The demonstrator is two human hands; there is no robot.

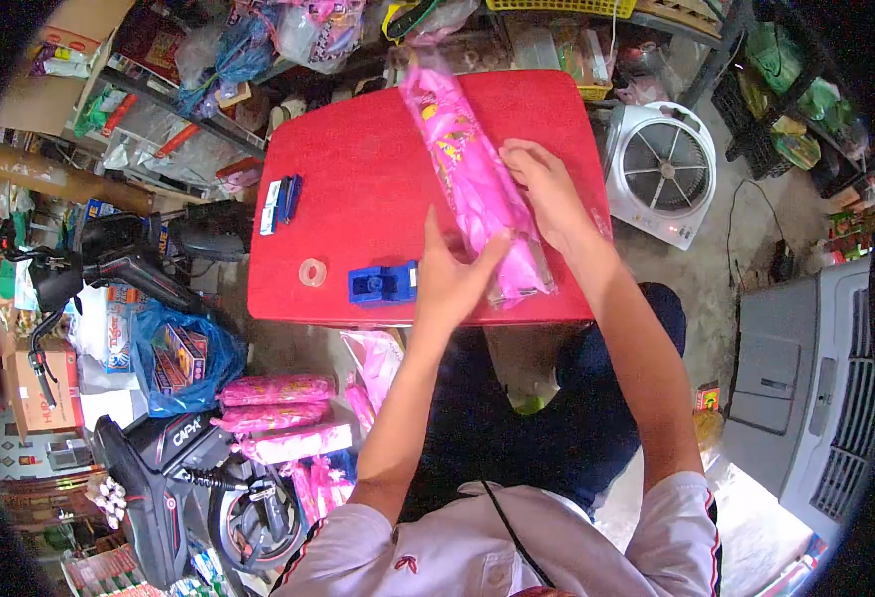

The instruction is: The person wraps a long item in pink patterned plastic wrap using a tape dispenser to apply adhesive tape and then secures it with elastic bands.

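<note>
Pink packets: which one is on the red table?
The pink packet between the left hand and right hand. It alone lies on the red table; the other pink packets sit off it, lower left.

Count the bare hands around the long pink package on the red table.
2. The left hand is at the left side of the pink package, near its lower end; the right hand is at its right side, higher up. No others show.

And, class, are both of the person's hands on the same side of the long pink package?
No, the left hand is at the left of the pink package, and the right hand at its right.
</note>
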